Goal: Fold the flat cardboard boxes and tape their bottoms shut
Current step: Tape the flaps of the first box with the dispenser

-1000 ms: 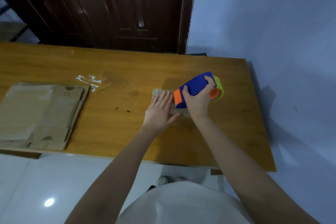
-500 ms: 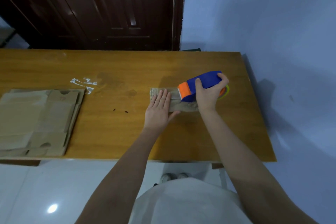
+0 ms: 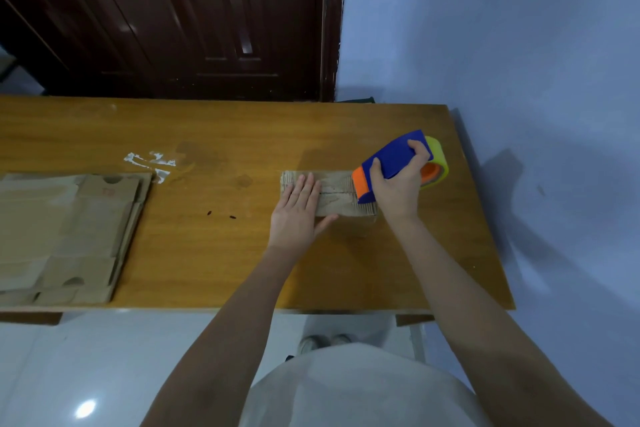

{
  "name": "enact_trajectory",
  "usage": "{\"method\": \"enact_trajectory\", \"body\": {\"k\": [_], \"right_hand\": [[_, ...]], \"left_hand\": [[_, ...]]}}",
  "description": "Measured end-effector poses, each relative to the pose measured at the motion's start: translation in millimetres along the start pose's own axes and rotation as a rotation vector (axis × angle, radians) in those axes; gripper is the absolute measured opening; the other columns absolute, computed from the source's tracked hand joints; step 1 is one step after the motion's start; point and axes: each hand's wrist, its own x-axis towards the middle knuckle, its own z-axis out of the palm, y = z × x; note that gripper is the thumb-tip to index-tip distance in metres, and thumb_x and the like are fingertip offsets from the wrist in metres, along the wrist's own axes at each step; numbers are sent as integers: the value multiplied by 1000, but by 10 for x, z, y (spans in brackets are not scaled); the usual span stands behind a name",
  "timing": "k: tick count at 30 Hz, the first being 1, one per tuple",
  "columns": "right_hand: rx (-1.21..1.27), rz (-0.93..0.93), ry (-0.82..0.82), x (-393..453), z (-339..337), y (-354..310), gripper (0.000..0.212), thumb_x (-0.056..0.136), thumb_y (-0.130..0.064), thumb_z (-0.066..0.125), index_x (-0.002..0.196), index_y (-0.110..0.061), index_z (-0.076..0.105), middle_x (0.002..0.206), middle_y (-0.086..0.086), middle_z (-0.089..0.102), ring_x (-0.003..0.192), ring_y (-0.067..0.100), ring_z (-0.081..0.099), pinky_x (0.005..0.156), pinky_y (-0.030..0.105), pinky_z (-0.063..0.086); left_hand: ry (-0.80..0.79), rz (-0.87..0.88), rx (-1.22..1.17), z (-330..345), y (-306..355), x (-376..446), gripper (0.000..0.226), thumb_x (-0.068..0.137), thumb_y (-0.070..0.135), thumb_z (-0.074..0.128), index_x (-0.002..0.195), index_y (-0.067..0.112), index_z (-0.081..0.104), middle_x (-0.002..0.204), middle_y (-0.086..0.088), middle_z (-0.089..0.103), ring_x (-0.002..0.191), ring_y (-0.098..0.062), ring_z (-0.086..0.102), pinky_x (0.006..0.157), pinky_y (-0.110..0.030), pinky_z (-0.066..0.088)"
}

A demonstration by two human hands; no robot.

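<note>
We press left hand (image 3: 298,210) flat, fingers straight, on small box (image 3: 334,191); right hand (image 3: 398,184) grip wraps tape gun (image 3: 393,163), on tabletop (image 3: 221,135)

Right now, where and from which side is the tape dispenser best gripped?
By its blue body, from above and the near side, as the right hand does: thumb on the left flank, fingers over the top. The orange front end meets the box and the tape roll sits behind, so both stay clear.
</note>
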Motion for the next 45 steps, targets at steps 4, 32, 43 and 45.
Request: {"method": "enact_trajectory", "body": {"k": [4, 32, 43, 45], "right_hand": [[-111, -99, -50, -30, 58, -20, 59, 89, -15, 63, 136, -2, 30, 117, 11, 50, 100, 23, 57, 77, 35, 56], [70, 35, -24, -41, 297, -80, 61, 88, -12, 65, 135, -8, 27, 116, -5, 38, 90, 4, 53, 68, 12, 51], [260, 153, 96, 154, 151, 2, 66, 79, -8, 73, 128, -15, 31, 122, 2, 40, 98, 14, 56, 68, 18, 54], [295, 170, 121, 158, 123, 3, 67, 78, -7, 74, 129, -14, 31, 123, 3, 40, 96, 12, 56, 67, 18, 54]], "left_hand": [[11, 0, 5, -7, 18, 2, 86, 87, 67, 3, 147, 10, 25, 155, -8, 23, 145, -18, 15, 117, -33, 1], [-36, 7, -75, 5, 307, 156, 96, 84, 73, 9, 148, 2, 18, 155, -13, 21, 145, -23, 14, 119, -37, 4], [-78, -3, -6, -13, 304, 165, 94, 83, 70, 7, 150, 5, 8, 158, -12, 8, 147, -21, 3, 119, -36, -3], [-69, 2, -14, -18, 308, 163, 94, 83, 70, 9, 150, 5, 9, 158, -13, 9, 147, -21, 4, 119, -36, -2]]}}
